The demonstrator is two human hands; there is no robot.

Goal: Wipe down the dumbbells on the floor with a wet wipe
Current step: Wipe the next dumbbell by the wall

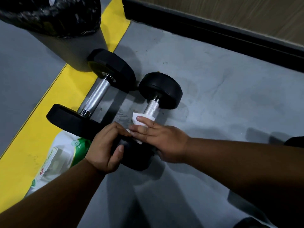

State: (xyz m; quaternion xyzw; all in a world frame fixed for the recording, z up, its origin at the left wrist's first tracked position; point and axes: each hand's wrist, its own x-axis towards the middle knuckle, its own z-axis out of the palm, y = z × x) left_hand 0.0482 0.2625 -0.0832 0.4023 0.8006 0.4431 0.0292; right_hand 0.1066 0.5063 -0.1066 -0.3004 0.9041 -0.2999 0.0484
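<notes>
Left hand [105, 148] grips near head of small dumbbell [154, 102] on floor [213, 89]; handle runs away up-right. Right hand [162, 139], fingers straight, presses wipe [139, 120] on handle, nearer to unwiped stretch. Big dumbbell [97, 94] lies left, parallel.

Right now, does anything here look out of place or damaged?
Nothing looks damaged. Only the wipes pack lies partly under the large dumbbell, on the yellow stripe, and the grey floor shows scuffs and wet streaks.
</notes>
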